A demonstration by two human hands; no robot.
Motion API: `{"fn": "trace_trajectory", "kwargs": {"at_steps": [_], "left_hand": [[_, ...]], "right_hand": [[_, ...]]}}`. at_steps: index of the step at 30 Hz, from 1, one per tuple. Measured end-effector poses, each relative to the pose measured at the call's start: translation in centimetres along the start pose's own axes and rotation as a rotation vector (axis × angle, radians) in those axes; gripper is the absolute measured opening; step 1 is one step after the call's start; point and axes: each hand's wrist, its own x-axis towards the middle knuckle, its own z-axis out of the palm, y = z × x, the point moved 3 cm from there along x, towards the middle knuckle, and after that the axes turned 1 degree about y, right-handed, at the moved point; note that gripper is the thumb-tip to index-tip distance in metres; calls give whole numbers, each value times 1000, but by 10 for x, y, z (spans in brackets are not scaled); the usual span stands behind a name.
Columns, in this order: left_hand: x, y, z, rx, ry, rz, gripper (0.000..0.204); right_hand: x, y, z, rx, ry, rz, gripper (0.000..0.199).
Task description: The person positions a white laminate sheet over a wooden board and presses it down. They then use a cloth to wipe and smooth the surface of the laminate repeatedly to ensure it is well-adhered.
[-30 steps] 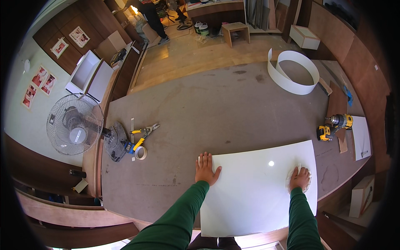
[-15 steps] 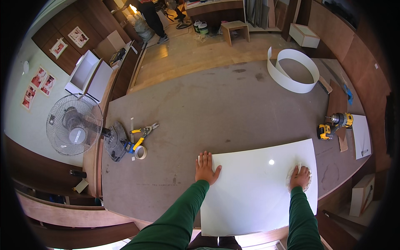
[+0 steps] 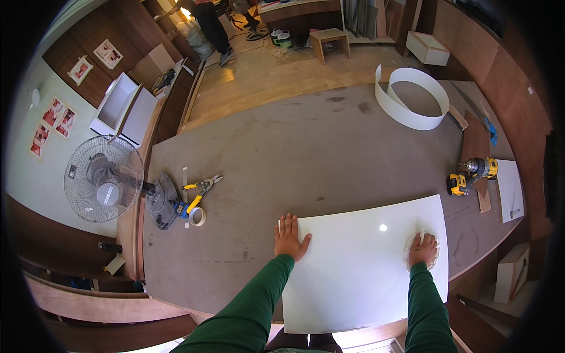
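Note:
A glossy white panel (image 3: 359,273) lies on the brown worktable (image 3: 259,153), close to my body. On its far left corner rests my left hand (image 3: 290,239), palm down with the fingers stretched out. Near the panel's right edge my right hand (image 3: 423,250) presses on a pale, crumpled cloth (image 3: 435,259), its fingers bent over it. Most of the cloth is hidden under that hand.
Left on the table are a fan (image 3: 106,182), yellow-handled snips (image 3: 201,191) and a tape roll (image 3: 198,216). Toward the right are a coiled white strip (image 3: 435,120), a yellow drill (image 3: 482,167) and a small white board (image 3: 509,191). A person (image 3: 210,26) stands far off.
The whole view has shifted slightly. Both my hands keep their places on the panel and the cloth.

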Motion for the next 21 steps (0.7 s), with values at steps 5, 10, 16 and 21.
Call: {"fn": "trace_trajectory", "kwargs": {"at_steps": [5,10,16,21], "left_hand": [[1,-1,2,26,-25,-16,89],[0,0,0,-15,-5,-2,88],[1,-3,4,11,-16,-13,89],[1,-1,4,23,-30,-17,88]], "right_hand": [[-1,1,2,4,-4,9,37],[-1,0,0,-1,32,-11,36],[0,-1,2,-5,3,8,36],[-1,1,2,-12,20,-5,37]]}}
